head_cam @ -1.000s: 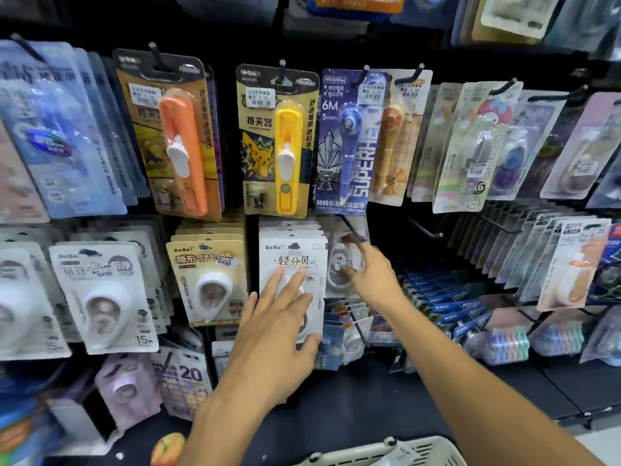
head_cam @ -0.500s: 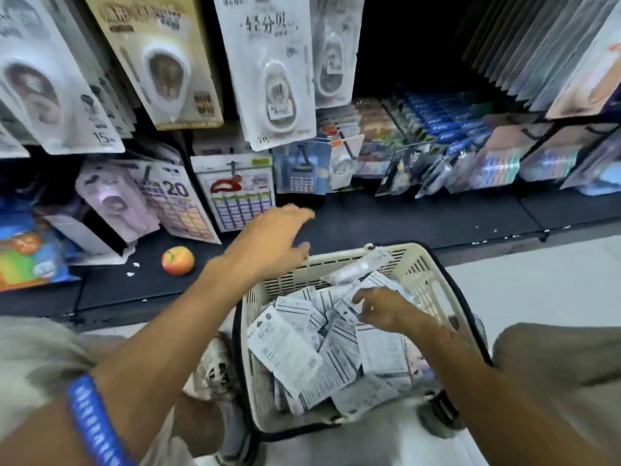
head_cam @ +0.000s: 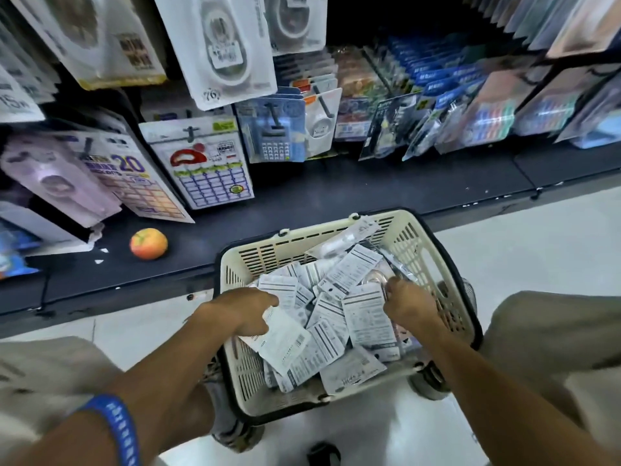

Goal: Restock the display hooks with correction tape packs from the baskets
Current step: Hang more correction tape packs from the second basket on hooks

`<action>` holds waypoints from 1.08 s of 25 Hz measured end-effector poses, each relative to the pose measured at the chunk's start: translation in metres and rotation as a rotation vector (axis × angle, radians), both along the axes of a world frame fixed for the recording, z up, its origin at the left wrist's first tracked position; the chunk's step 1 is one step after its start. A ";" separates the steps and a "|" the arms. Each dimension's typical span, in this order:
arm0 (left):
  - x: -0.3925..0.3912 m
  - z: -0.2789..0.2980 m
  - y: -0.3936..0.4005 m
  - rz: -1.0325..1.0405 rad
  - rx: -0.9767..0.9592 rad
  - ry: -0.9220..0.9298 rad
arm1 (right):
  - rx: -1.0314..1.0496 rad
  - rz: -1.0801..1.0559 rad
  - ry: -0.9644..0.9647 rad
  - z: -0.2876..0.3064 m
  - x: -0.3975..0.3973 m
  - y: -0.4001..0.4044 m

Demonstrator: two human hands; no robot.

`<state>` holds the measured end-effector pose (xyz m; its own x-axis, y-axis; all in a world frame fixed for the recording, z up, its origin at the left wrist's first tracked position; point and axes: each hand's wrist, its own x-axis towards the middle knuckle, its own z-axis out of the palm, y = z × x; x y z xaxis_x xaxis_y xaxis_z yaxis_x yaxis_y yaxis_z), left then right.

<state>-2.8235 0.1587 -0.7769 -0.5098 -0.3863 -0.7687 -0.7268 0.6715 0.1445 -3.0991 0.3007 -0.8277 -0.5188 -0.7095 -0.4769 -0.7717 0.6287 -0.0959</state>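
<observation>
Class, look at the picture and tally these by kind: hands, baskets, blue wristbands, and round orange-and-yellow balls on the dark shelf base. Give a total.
Hands: 2, the left hand and right hand, both in the basket
Baskets: 1, the cream basket
Blue wristbands: 1, the wristband
Balls: 1, the ball
Total: 5

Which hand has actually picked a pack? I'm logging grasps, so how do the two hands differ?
The left hand reaches into the basket at its left side, fingers on a pack; the right hand is curled among packs at the right. Neither grip is clearly visible. Both are inside the basket.
</observation>
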 end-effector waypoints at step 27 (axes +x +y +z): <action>-0.012 0.008 -0.042 0.982 0.260 0.664 | -0.440 -0.309 -1.291 0.036 0.038 -0.045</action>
